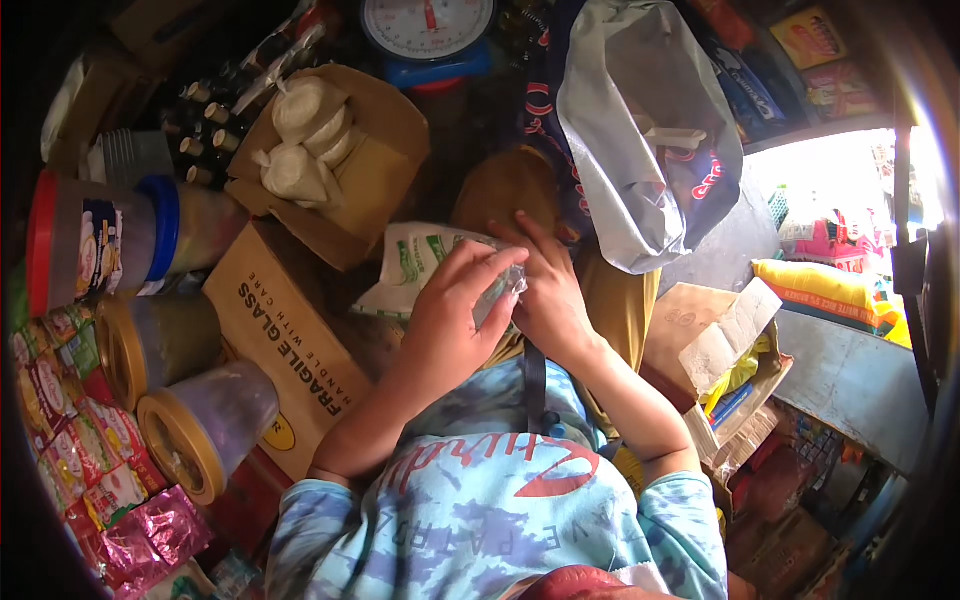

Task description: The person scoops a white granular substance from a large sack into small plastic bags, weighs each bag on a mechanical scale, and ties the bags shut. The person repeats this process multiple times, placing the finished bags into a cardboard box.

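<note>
Both hands meet over my lap. My left hand (pixel 465 307) pinches the gathered top of a clear plastic bag (pixel 516 280) between thumb and fingers. Against the same plastic rests my right hand (pixel 551 296), fingers partly spread; its hold is partly hidden. Under and beside the left hand lies a white plastic pack with green print (pixel 409 262). To the right stands a large open sack with a silvery lining (pixel 615 150), with a white scoop-like object (pixel 675 138) inside. An open cardboard box (pixel 390 150) at upper left holds several knotted bags of white contents (pixel 300 112).
A dial scale (pixel 427 26) stands at the top. Lidded plastic tubs (pixel 206 427), corked bottles (pixel 217 112) and sachets (pixel 124 487) crowd the left, beside a printed carton (pixel 277 337). At right are an opened carton (pixel 690 322), a grey ledge (pixel 847 382) and a yellow-and-orange rice bag (pixel 825 296).
</note>
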Motion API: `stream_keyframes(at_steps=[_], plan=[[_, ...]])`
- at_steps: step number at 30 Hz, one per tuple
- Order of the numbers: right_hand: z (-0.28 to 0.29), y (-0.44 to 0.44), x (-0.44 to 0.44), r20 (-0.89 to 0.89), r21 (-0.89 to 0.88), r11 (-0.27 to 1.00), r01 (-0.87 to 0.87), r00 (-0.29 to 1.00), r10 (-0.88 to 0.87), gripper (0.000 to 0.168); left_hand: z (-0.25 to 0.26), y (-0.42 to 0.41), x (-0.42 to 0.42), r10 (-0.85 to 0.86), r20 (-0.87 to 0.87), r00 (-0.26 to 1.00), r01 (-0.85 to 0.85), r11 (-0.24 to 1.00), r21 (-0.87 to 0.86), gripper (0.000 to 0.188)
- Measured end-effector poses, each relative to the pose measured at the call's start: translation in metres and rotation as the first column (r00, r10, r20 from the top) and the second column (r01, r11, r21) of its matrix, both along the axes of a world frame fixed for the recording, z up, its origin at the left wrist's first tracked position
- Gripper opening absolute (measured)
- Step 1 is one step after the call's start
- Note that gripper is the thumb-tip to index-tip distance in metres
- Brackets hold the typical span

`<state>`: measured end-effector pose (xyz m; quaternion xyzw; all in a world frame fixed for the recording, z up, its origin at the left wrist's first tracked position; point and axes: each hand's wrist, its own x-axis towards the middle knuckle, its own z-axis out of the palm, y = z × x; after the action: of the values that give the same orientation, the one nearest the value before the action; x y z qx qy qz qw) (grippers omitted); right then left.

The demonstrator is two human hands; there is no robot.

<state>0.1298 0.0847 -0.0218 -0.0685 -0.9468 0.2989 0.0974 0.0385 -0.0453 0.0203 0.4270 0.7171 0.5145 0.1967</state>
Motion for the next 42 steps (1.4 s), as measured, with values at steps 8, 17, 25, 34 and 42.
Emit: stream_keyframes(at_steps=[8, 17, 25, 34, 42], plan=[[0.047, 0.010, 0.005, -0.108, -0.297, 0.954, 0.030, 0.992, -0.064, 0.014, -0.037, -0.013, 0.027, 0.204, -0.107, 0.973, -0.221, 0.960, -0.174, 0.081], [0.100, 0.072, 0.055, -0.336, -0.851, 0.485, 0.203, 0.499, -0.799, 0.019, -0.069, -0.003, 0.010, 0.220, -0.074, 0.973, -0.223, 0.974, -0.037, 0.059], [0.098, 0.066, 0.074, -0.198, -0.622, 0.655, 0.429, 0.723, -0.661, 0.021, -0.071, -0.007, 0.005, 0.151, -0.038, 0.988, -0.148, 0.987, 0.058, 0.061], [0.004, 0.015, -0.005, 0.320, 0.130, 0.986, -0.105, 0.946, 0.059, 0.015, -0.066, -0.016, 0.009, 0.052, 0.006, 0.999, -0.052, 0.998, -0.037, 0.080], [0.029, 0.001, 0.003, 0.122, 0.048, 0.998, -0.049, 0.992, 0.043, 0.012, -0.061, -0.015, 0.018, 0.031, -0.077, 0.997, -0.043, 0.987, -0.155, 0.081]])
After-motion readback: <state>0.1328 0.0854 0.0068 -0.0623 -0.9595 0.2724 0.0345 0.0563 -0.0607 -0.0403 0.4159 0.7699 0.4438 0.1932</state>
